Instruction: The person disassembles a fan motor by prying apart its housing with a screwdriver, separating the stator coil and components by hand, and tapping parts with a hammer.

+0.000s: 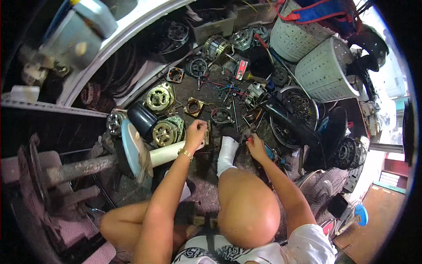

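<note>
Here's the left hand (195,133), gold watch (186,153) at the wrist, poised by the end of a cream post (170,153); its fingers curl inward beside a squarish metal part (207,132), though whether they grip it I can't tell. Over by the white sock (227,152), the right hand (255,146) bends its fingers close at a small red-ended piece (250,140), the hold too small to make out; ahead on the floor sit a square stator (193,106) and a gold motor housing (159,97).
</note>
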`<control>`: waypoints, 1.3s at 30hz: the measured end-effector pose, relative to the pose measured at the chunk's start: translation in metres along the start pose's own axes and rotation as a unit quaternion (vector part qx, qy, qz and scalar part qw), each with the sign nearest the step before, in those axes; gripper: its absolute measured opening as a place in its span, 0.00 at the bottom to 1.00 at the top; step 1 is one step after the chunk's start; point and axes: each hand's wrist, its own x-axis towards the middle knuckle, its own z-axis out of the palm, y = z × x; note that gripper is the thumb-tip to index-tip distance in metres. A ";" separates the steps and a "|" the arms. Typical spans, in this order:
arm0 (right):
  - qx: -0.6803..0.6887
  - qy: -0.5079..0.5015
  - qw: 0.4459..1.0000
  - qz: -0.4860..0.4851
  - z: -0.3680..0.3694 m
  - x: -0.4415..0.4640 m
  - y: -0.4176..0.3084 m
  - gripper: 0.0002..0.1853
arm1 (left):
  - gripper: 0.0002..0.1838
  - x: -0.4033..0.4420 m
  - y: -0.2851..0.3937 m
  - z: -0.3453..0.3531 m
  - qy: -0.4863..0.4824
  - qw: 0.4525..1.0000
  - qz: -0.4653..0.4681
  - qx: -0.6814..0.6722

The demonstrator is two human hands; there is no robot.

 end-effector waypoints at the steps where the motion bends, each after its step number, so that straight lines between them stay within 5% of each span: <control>1: 0.002 -0.003 1.000 0.010 0.006 0.005 0.001 0.16 | 0.09 0.013 0.005 0.002 0.011 1.000 -0.008 0.008; 4: 0.001 0.038 0.999 -0.009 0.017 0.009 0.006 0.16 | 0.12 0.042 0.008 0.006 -0.001 0.998 -0.043 -0.037; 6: -0.005 0.033 0.997 -0.066 0.018 0.008 0.007 0.18 | 0.15 0.047 0.007 0.007 -0.042 0.943 -0.089 -0.318; 14: -0.022 -0.003 1.000 0.014 0.029 -0.036 0.037 0.24 | 0.28 0.030 0.007 0.001 -0.184 0.805 -0.082 -0.558; 16: -0.178 0.120 0.966 -0.146 0.032 -0.035 0.023 0.26 | 0.31 0.028 0.012 0.001 -0.178 0.817 -0.085 -0.542; 19: -0.098 0.151 0.972 -0.151 0.000 -0.016 -0.057 0.26 | 0.34 0.024 0.016 0.003 -0.175 0.855 -0.094 -0.478; 22: 0.057 0.020 0.994 -0.094 -0.012 0.021 -0.110 0.26 | 0.36 0.024 0.023 0.012 -0.200 0.878 -0.094 -0.424; 24: 0.012 0.012 0.953 -0.301 -0.007 0.046 -0.122 0.23 | 0.38 0.025 0.026 0.018 -0.237 0.867 -0.129 -0.419; 27: -0.001 -0.073 0.949 -0.306 -0.004 0.069 -0.127 0.20 | 0.39 0.032 0.031 0.017 -0.247 0.866 -0.142 -0.410; 36: -0.010 -0.007 0.931 -0.365 -0.003 0.090 -0.112 0.18 | 0.34 0.048 0.036 0.023 -0.252 0.845 -0.135 -0.451; 37: -0.004 0.034 0.925 -0.379 0.000 0.094 -0.106 0.19 | 0.31 0.048 0.034 0.029 -0.179 0.895 -0.090 -0.398; 38: 0.043 0.032 0.945 -0.322 0.002 0.098 -0.097 0.19 | 0.29 0.051 0.033 0.030 -0.077 0.977 -0.038 -0.196; 39: 0.073 0.011 0.973 -0.219 0.002 0.099 -0.093 0.18 | 0.29 0.054 0.025 0.029 0.023 1.000 -0.007 -0.017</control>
